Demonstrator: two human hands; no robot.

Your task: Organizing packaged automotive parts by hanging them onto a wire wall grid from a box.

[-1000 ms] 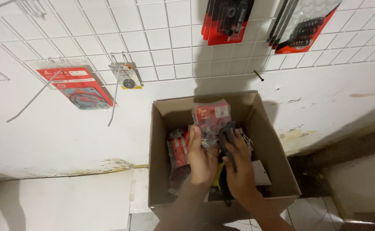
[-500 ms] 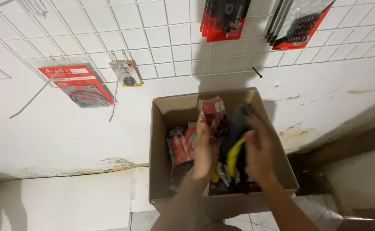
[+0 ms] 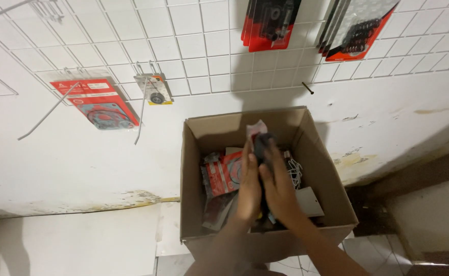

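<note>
Head view: left hand and right hand, fingers closed together around a dark packaged part above the open cardboard box; a loose two-handed hold could drop it among the red packets.

Both hands have drawn together over the middle of the cardboard box: half a second ago the right hand was spread wide to the right, and it now lies pressed against the left hand. The dark item between them, earlier tilted with a yellow part showing, now stands upright at the fingertips. The red packet once raised above the hands no longer shows there.
</note>
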